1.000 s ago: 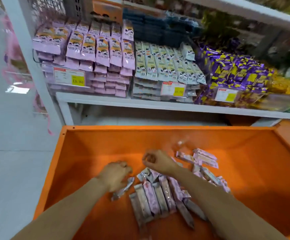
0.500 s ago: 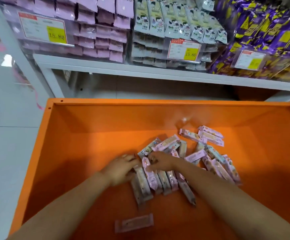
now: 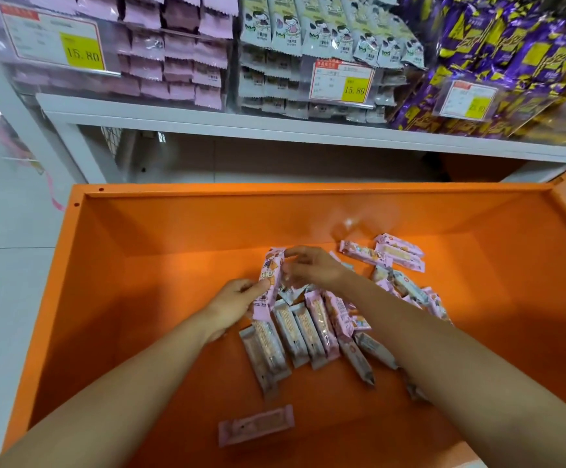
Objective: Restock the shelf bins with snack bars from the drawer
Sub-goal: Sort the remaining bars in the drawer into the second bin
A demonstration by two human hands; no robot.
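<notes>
An orange drawer (image 3: 160,265) is pulled out below the shelf. Several pink snack bars (image 3: 312,329) lie in a heap on its floor. One pink snack bar (image 3: 269,282) stands nearly upright above the heap. My left hand (image 3: 234,304) grips its lower half with curled fingers. My right hand (image 3: 312,268) pinches its upper end from the right. A single bar (image 3: 256,428) lies apart near the drawer's front. On the shelf above stand the pink bin (image 3: 160,55) and the grey-green bin (image 3: 308,62), both stacked with bars.
A bin of purple and yellow packets (image 3: 497,62) fills the shelf's right side. Price tags (image 3: 52,42) hang on the bin fronts. The white shelf edge (image 3: 274,130) runs just beyond the drawer. Grey floor tiles (image 3: 5,265) lie to the left.
Both hands rose from the heap with one pink bar, which now stands upright between them. The camera view tipped down and moved closer to the drawer.
</notes>
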